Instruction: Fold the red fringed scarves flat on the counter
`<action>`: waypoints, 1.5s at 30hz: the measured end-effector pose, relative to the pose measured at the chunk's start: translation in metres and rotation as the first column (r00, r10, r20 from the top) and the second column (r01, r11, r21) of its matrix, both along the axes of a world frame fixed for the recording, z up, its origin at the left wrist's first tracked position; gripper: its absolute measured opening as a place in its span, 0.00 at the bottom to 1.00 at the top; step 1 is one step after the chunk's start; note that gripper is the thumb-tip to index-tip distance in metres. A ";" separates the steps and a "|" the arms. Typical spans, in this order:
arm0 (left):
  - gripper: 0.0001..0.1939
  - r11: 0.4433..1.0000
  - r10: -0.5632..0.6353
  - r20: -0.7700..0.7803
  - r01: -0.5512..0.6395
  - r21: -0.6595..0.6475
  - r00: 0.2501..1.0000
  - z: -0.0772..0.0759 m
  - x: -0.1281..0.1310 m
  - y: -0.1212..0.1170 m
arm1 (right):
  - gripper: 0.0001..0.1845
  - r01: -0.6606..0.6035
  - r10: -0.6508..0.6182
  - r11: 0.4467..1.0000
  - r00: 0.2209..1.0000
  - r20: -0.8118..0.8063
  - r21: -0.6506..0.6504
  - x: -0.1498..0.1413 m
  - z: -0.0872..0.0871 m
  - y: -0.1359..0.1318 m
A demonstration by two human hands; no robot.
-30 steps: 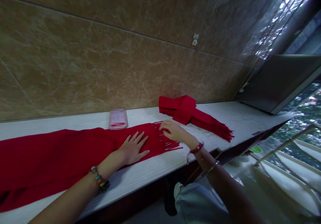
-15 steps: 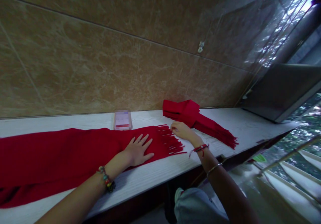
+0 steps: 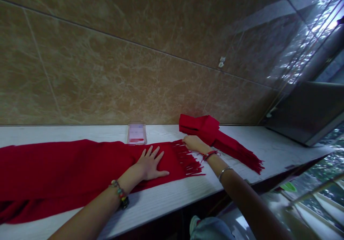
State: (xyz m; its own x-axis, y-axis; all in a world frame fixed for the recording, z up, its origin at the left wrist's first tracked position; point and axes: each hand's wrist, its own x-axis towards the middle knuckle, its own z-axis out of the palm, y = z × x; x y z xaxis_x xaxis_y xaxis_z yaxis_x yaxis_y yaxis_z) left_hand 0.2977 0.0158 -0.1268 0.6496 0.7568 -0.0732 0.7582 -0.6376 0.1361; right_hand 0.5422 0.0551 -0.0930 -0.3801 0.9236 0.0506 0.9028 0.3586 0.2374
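Your right hand point(image 3: 195, 144) has its fingers curled close together at the upper corner of the fringe point(image 3: 191, 163), by the topmost strands; whether a strand is pinched between the fingertips is too small to tell. Your left hand point(image 3: 152, 166) lies palm down with its fingers spread wide, pressing on the red scarf point(image 3: 67, 172) without gripping it. That scarf runs under your left palm, its fringed end reaching out past your left fingers toward your right hand, the lower strands fanned loosely on the white counter point(image 3: 172, 195). From your left hand the cloth stretches away to the left edge of the view, mostly smooth, with folds at the lower left corner. Just beyond your right hand, a second red scarf point(image 3: 211, 129) lies folded over itself near the wall point(image 3: 107, 71), its own fringe pointing to the lower right. A flat rectangular item point(image 3: 136, 134), its face blurred out, sits behind the first scarf's upper edge. Farther right, a dark panel point(image 3: 309, 111) stands at the counter's far end.
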 end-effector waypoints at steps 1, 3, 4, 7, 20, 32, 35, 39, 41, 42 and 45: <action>0.49 1.000 0.003 0.005 -0.003 0.001 1.000 0.001 0.000 -0.001 | 0.12 -0.005 0.005 1.000 1.000 0.001 0.010 -0.005 0.002 0.000; 0.48 1.000 0.005 0.003 -0.005 -0.002 1.000 0.003 0.000 -0.002 | 0.13 -0.031 0.031 0.999 0.999 -0.008 0.031 -0.022 0.003 0.001; 0.48 1.000 0.005 -0.003 -0.005 -0.007 1.000 0.005 0.000 -0.003 | 0.13 -0.047 0.047 0.998 0.999 -0.012 0.034 -0.031 0.002 0.002; 0.48 1.000 0.002 -0.022 -0.002 -0.025 1.000 0.009 -0.001 -0.005 | 0.13 -0.060 0.060 0.998 0.998 -0.004 0.017 -0.045 -0.002 0.006; 0.50 0.999 0.003 0.000 -0.003 -0.054 1.000 0.005 -0.002 -0.002 | 0.14 0.012 -0.011 1.000 0.999 -0.041 0.016 -0.041 -0.008 0.014; 0.49 0.998 0.006 -0.019 -0.007 -0.070 1.000 0.008 -0.002 -0.004 | 0.18 0.139 -0.104 0.982 0.962 -0.251 0.125 -0.027 -0.025 0.006; 0.49 0.999 0.006 -0.017 -0.007 -0.054 1.000 0.008 -0.001 -0.003 | 0.22 0.057 -0.031 0.995 0.956 -0.291 0.079 -0.055 -0.040 0.002; 0.49 0.999 -0.007 -0.033 0.005 -0.050 0.999 0.008 -0.001 -0.003 | 0.24 0.074 -0.076 0.997 0.943 -0.325 -0.018 -0.053 -0.056 0.003; 0.50 0.999 -0.005 -0.040 0.003 -0.047 0.999 0.009 -0.002 -0.004 | 0.24 0.132 -0.144 0.990 0.933 -0.331 -0.056 -0.038 -0.056 0.005; 0.50 0.999 -0.003 -0.041 0.001 -0.048 0.999 0.010 -0.002 -0.004 | 0.25 0.165 -0.179 0.984 0.927 -0.330 -0.070 -0.031 -0.055 0.006; 0.50 0.998 0.005 -0.035 -0.007 -0.057 0.999 0.010 -0.002 -0.004 | 0.26 0.246 -0.253 0.967 0.908 -0.333 -0.062 -0.024 -0.045 0.002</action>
State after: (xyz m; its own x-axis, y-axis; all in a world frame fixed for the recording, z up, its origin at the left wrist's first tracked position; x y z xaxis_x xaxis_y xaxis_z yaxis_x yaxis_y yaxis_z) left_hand 0.2957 0.0116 -0.1169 0.6411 0.7547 -0.1392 0.7671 -0.6248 0.1456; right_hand 0.5184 0.0568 -0.1385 -0.1005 0.9880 0.1173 0.9886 0.1124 -0.0999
